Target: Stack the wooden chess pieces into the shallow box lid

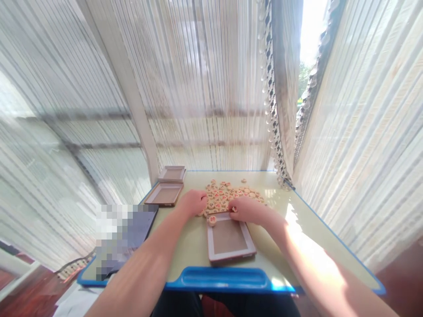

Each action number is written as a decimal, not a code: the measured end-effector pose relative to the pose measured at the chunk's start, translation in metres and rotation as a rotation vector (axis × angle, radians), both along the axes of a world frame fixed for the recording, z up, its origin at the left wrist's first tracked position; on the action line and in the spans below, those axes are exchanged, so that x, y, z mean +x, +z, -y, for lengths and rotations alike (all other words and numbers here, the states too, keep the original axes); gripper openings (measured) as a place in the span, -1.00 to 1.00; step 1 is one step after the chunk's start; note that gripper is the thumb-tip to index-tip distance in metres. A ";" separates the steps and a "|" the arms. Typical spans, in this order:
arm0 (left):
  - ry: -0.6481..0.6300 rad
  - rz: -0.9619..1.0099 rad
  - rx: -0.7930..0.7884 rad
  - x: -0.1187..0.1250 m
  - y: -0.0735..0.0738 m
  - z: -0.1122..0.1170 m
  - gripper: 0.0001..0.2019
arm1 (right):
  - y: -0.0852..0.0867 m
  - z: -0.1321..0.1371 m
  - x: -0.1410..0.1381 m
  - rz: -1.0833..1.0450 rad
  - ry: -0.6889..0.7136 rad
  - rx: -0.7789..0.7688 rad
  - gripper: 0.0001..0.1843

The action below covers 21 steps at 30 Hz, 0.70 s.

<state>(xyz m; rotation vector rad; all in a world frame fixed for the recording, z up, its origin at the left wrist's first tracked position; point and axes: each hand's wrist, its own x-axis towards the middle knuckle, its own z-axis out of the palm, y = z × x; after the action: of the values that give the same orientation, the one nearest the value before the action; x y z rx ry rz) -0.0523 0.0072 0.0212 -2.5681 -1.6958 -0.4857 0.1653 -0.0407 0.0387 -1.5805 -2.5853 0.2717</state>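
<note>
A shallow rectangular grey-floored box tray lies near the front edge of the pale blue-rimmed plastic table. Just behind the tray lies a heap of round pale wooden game discs. One single wooden disc sits in the tray's far left corner. The left hand rests on the heap behind and left of the tray, and the right hand rests over its far edge. Two more flat brown box trays lie farther behind and left, one behind the other.

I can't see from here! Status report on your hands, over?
Left hand on game pieces. Right hand at box edge. One piece on box corner. Spare boxes left.
</note>
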 end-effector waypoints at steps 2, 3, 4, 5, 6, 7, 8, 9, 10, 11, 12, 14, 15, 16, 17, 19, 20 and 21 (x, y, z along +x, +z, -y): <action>0.004 0.000 -0.001 0.000 0.000 0.000 -0.69 | 0.002 0.004 0.001 0.004 -0.018 0.039 -0.72; 0.003 0.001 0.001 0.000 0.000 0.000 -0.69 | 0.004 0.007 0.002 0.000 -0.023 0.064 -0.71; 0.001 0.002 0.003 0.000 0.001 0.000 -0.69 | 0.006 0.011 0.002 -0.009 -0.021 0.079 -0.70; -0.005 0.003 0.004 0.000 0.002 0.000 -0.69 | 0.008 0.015 0.002 -0.017 -0.007 0.081 -0.69; -0.011 0.005 0.005 0.000 0.002 0.001 -0.69 | 0.009 0.018 0.002 -0.021 0.014 0.072 -0.69; -0.015 0.005 0.001 0.000 0.003 0.001 -0.70 | 0.011 0.022 0.001 -0.020 0.038 0.057 -0.69; -0.017 0.005 -0.002 0.001 0.005 0.002 -0.71 | 0.011 0.025 -0.001 -0.009 0.057 0.037 -0.70; -0.017 0.003 -0.004 0.002 0.006 0.003 -0.71 | 0.011 0.028 -0.003 0.010 0.065 0.018 -0.71; -0.017 0.001 -0.003 0.002 0.007 0.004 -0.72 | 0.011 0.030 -0.005 0.030 0.071 0.003 -0.73; -0.016 -0.002 0.000 0.003 0.008 0.005 -0.72 | 0.010 0.032 -0.007 0.045 0.077 -0.007 -0.75; -0.015 -0.005 0.004 0.004 0.009 0.005 -0.72 | 0.010 0.033 -0.009 0.053 0.085 -0.015 -0.77; -0.015 -0.012 0.005 0.005 0.010 0.007 -0.72 | 0.012 0.035 -0.011 0.059 0.104 -0.023 -0.78; -0.014 -0.014 0.001 0.005 0.011 0.007 -0.72 | 0.013 0.036 -0.011 0.058 0.114 -0.026 -0.77; -0.014 -0.013 -0.003 0.005 0.011 0.008 -0.73 | 0.015 0.037 -0.011 0.061 0.125 -0.030 -0.77; -0.014 -0.011 -0.004 0.005 0.011 0.008 -0.73 | 0.016 0.038 -0.010 0.068 0.136 -0.029 -0.77; -0.015 -0.007 -0.004 0.006 0.013 0.009 -0.73 | 0.018 0.039 -0.010 0.077 0.165 -0.004 -0.79; -0.015 -0.003 -0.003 0.006 0.013 0.009 -0.73 | 0.018 0.039 -0.011 0.076 0.171 0.016 -0.78; -0.017 0.001 -0.004 0.006 0.014 0.009 -0.73 | 0.018 0.040 -0.012 0.069 0.162 0.035 -0.74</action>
<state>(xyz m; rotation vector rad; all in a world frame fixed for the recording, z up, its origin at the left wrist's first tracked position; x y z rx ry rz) -0.0461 -0.0018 0.0353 -2.5871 -1.6782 -0.4853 0.1528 -0.0804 0.0566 -1.3953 -2.7593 0.1864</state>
